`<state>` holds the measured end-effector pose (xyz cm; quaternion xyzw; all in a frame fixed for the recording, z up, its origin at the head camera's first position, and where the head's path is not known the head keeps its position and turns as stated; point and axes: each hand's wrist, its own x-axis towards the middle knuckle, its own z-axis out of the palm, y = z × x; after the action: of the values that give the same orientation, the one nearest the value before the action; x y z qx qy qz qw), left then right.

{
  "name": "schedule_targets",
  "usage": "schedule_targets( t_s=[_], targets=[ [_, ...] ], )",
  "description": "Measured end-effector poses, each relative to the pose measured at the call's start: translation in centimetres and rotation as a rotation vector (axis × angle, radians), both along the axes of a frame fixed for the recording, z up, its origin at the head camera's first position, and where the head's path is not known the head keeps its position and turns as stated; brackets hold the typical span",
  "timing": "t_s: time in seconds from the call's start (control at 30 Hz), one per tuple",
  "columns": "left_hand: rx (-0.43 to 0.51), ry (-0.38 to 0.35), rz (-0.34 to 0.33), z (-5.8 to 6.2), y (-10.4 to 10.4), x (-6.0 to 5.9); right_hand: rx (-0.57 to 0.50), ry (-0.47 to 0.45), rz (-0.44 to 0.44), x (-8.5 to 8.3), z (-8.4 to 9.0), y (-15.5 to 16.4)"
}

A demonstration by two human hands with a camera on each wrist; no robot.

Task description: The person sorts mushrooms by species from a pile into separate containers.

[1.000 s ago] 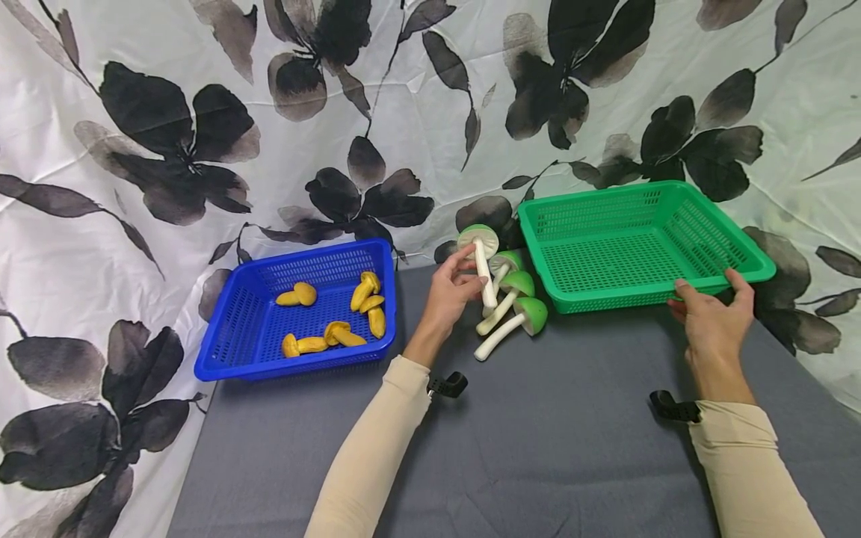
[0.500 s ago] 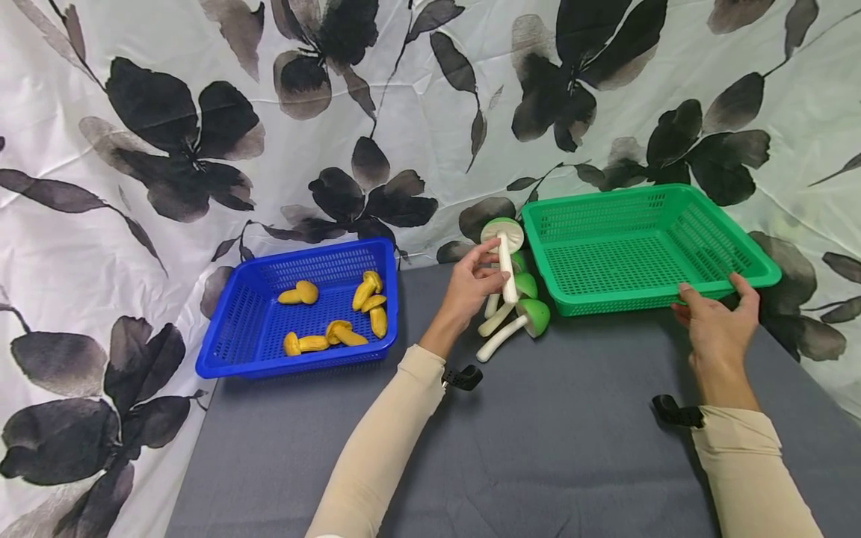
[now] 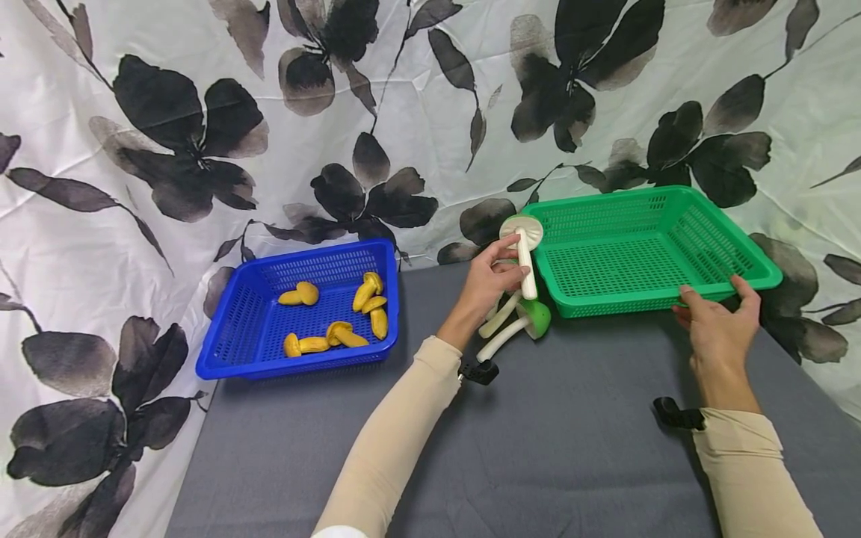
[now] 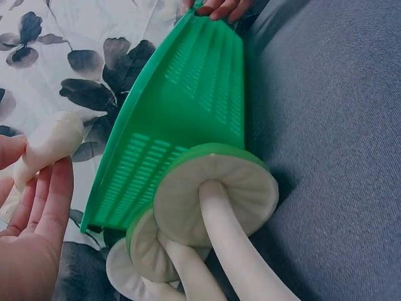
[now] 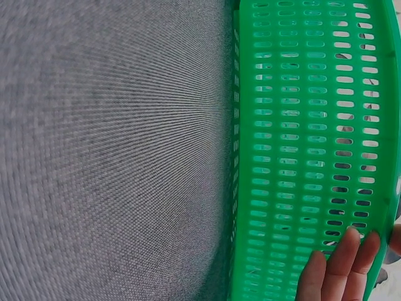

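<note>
- Head view: the left hand [image 3: 486,282] pinched a green-capped mushroom [image 3: 525,246] by its stalk, held raised at the near-left corner of the green basket [image 3: 679,297]; this read as the transfer step. The right hand [image 3: 716,329] gripped the basket's front rim.
- Left wrist view: the stalk [image 4: 47,146] lay against the fingers [image 4: 47,197]; the remaining mushrooms [image 4: 213,200] lay beside the basket wall.
- Right wrist view: fingertips [image 5: 341,266] rested on the basket mesh. The next move would call for carrying the cap over the rim.
</note>
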<state>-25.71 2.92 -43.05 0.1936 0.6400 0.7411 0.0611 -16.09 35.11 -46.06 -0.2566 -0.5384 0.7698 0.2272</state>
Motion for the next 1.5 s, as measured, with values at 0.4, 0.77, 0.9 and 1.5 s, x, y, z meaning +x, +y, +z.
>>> schedule_targets(
  t_s=[0.4,0.77,0.9,1.5],
  targets=[
    [-0.015,-0.015,-0.011,0.7,2.2,-1.1,-0.004,-0.011,-0.001,0.3,0.3,0.4],
    [-0.014,-0.045,0.001,0.9,3.5,-2.1,0.021,-0.038,0.016,0.5,0.9,0.3],
    [-0.032,-0.057,0.014,1.1,4.0,-2.4,0.031,-0.034,0.016,0.6,1.1,0.3],
    [-0.045,-0.136,0.018,1.8,6.4,-3.3,0.043,-0.049,0.032,0.7,1.3,0.1]
  ],
)
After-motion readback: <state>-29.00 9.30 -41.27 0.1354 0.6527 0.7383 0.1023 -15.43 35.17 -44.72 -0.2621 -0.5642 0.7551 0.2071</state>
